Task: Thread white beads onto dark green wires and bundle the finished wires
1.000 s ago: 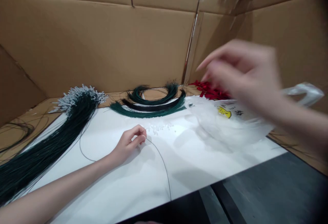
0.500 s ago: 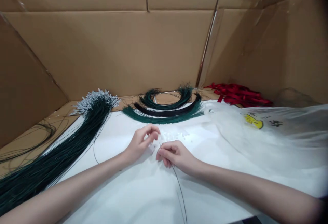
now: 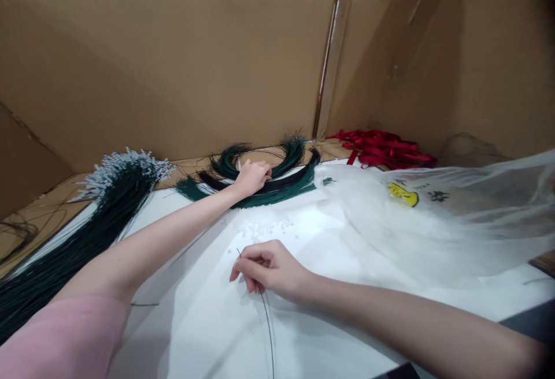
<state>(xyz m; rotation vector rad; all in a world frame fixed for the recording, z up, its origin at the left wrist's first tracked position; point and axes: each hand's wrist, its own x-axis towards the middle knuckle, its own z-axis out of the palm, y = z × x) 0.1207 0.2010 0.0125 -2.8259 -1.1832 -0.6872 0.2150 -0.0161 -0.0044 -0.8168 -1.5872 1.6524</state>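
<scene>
While your right hand (image 3: 272, 266) kept its pinch on a dark strand (image 3: 270, 333) in the lower middle of the frame, your left hand (image 3: 252, 178) had left its side. Half a second earlier both hands sat together just below the center, close to the strand's tip; now the left one reached over the curved bundles (image 3: 286, 195) of green and black strands at the center. Your right thumb and fingers were clamped on the strand, its short tip poking up above them and its long end running to the bottom edge. Your left fingers curled over the bundles, but whether they had closed on anything could not be told. Small white beads (image 3: 260, 229) lay scattered on the white sheet (image 3: 203, 321) between your hands. That shift, it seemed, put the strand in one hand's keeping and broke off the two-handed work at its tip.
</scene>
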